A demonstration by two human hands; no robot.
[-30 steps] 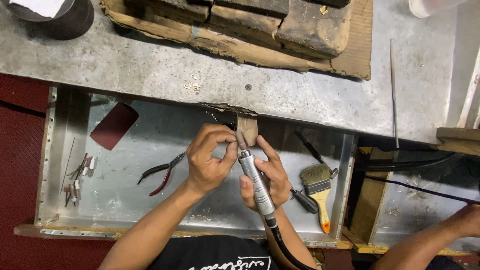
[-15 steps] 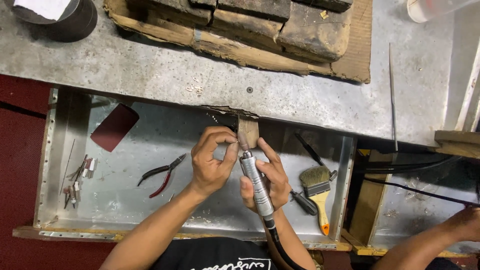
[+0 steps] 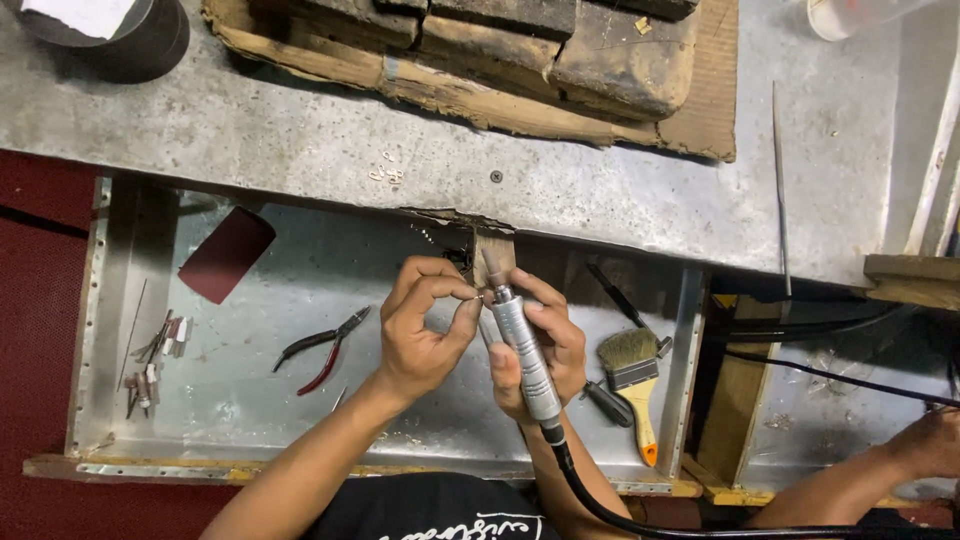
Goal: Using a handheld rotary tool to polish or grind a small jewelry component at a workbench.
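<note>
My right hand (image 3: 550,345) grips a silver rotary handpiece (image 3: 522,350) with a black flexible shaft running off toward me. Its tip points up at the wooden bench pin (image 3: 493,255) that sticks out from the bench edge. My left hand (image 3: 420,325) pinches a tiny metal piece (image 3: 477,296) between thumb and forefinger, right at the tool's tip against the pin. The piece is too small to make out in detail.
Below lies a metal catch tray (image 3: 250,400) with red-handled pliers (image 3: 320,345), a dark red sheet (image 3: 225,255), small bits (image 3: 150,370), a paintbrush (image 3: 635,375) and a screwdriver (image 3: 610,400). Worn wooden blocks (image 3: 500,50) and a needle file (image 3: 780,180) rest on the bench. Another person's arm (image 3: 870,475) shows at right.
Both hands stay at the bench pin with only slight finger shifts. The view has tilted a little; nothing was picked up or let go.
</note>
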